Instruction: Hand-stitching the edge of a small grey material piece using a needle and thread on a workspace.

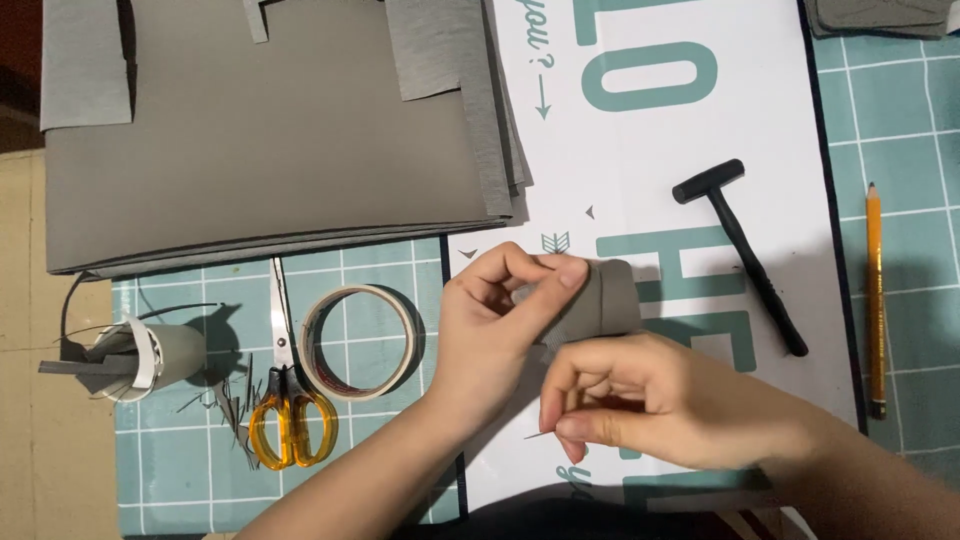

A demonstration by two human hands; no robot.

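While the left hand pinches a folded grey piece steady at centre, the right hand grips a thin needle below it; scissors and tape roll wait at nine o'clock.

Matt grey folded leather piece. Glossy translucent orange plastic on scissors, steel blades. Matt black hammer; lacquered wooden pencil.

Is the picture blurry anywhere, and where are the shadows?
Head view: mostly sharp; the hammer and pencil look crisp. The right hand is slightly soft, so the thin needle is hard to see. Shadows fall beside the tape roll and under the left hand. No strong glare.
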